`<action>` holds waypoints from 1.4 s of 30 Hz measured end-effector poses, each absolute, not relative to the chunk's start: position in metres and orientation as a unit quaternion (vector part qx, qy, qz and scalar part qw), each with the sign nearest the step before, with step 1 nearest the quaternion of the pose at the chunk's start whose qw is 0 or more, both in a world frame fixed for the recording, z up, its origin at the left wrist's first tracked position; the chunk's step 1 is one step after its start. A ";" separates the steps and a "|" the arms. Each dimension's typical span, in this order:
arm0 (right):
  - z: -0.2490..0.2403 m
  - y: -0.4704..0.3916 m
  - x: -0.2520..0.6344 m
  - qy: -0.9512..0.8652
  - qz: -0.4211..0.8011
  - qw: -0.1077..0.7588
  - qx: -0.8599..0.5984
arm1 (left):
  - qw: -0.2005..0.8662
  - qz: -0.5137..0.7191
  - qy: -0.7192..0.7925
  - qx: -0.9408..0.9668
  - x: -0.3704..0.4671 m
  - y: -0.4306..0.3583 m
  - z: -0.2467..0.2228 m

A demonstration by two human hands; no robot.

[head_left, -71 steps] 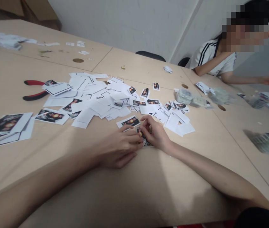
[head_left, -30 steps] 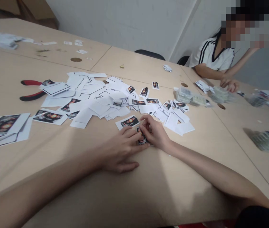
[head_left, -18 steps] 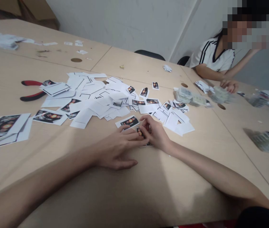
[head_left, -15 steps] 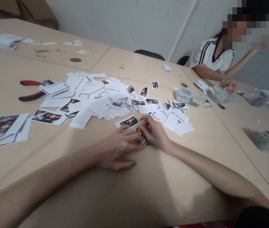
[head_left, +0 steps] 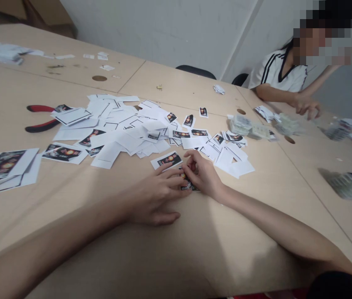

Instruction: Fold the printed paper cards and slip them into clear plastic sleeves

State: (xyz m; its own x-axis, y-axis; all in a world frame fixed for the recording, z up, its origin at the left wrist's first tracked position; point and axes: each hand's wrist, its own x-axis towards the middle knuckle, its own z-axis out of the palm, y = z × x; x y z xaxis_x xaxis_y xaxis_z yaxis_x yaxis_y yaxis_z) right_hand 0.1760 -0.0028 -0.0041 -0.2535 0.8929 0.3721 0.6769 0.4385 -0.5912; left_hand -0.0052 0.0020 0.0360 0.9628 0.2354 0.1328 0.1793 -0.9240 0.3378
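A small dark printed card (head_left: 187, 186) lies on the table between my hands, partly covered by fingers. My left hand (head_left: 155, 192) is spread flat, its fingertips resting on the card's left side. From the right, my right hand (head_left: 203, 172) bends over the card's upper part with thumb and fingers drawn together. Whatever is pinched there is too small or hidden to make out. Just beyond the fingers lies another printed card with a white border (head_left: 169, 160). A heap of white paper pieces (head_left: 129, 137) and printed cards spreads behind it.
Red-handled pliers (head_left: 40, 109) lie left of the heap, partly under paper. Printed sheets (head_left: 14, 168) are stacked at the near left. Clear plastic boxes (head_left: 240, 124) stand to the right, with another stack (head_left: 347, 186) farther right. A co-worker (head_left: 283, 77) sits across the table.
The left fingers have shifted very slightly over the card; the right hand is almost still. The co-worker's lower hand has lifted off the plastic boxes and moved right.
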 end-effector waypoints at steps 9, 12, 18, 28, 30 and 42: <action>-0.005 0.000 0.178 -0.757 0.081 0.353 -0.544 | 0.147 0.089 0.110 0.979 -0.007 0.004 0.034; -0.008 0.002 0.180 -0.758 0.120 0.361 -0.529 | 0.158 0.083 0.105 0.978 -0.007 0.006 0.035; -0.007 0.004 0.184 -0.721 0.236 0.412 -0.505 | 0.155 0.081 0.108 0.979 -0.007 0.005 0.036; -0.010 0.007 0.181 -0.740 0.258 0.397 -0.478 | 0.117 0.083 0.119 0.982 -0.004 -0.001 0.030; -0.010 0.008 0.183 -0.745 0.269 0.402 -0.460 | 0.117 0.083 0.124 0.982 -0.004 -0.002 0.030; -0.009 0.008 0.188 -0.766 0.260 0.391 -0.438 | 0.098 0.083 0.124 0.984 -0.003 -0.003 0.027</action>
State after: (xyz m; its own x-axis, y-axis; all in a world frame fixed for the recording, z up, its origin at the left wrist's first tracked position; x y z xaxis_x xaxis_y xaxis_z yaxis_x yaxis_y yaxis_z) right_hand 0.1877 0.0085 -0.0094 -0.3106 0.8749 0.3717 0.4672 0.4810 -0.7418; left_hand -0.0034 -0.0032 0.0267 0.9552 0.2607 0.1398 0.2282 -0.9501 0.2129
